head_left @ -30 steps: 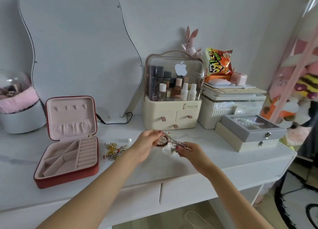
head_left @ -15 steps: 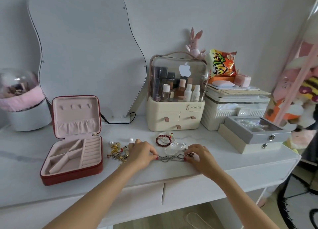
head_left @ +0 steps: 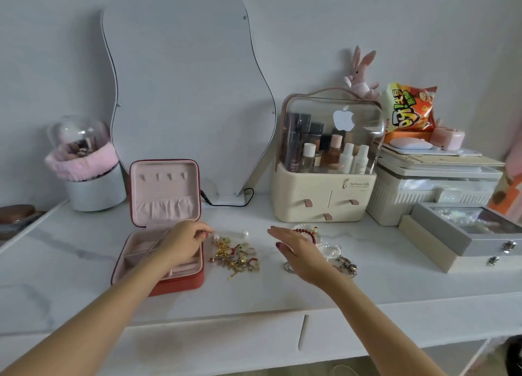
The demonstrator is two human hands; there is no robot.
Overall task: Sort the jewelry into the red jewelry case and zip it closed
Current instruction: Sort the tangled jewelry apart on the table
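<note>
**Two hands over the jewelry, red case open**

The red jewelry case sits open on the white tabletop. Its lid stands straight up, and the inside is soft pink with little rooms.

The left hand is over the right side of the open case. Its fingers are curled in, with the tips near the case's right edge. I cannot tell if they pinch anything.

Just right of the case lies a pile of gold jewelry with bits of red in it. A white pearl piece lies just behind the pile.

The right hand is between the gold pile and more jewelry. Its fingers are straight and flat, pointing left, and hold nothing. A red bead bracelet lies just behind this hand. A silver chain lies beside the wrist, partly hidden by it.

At the back stand a wavy mirror and a cream makeup box with bottles inside. A gray box sits on the right.
</note>
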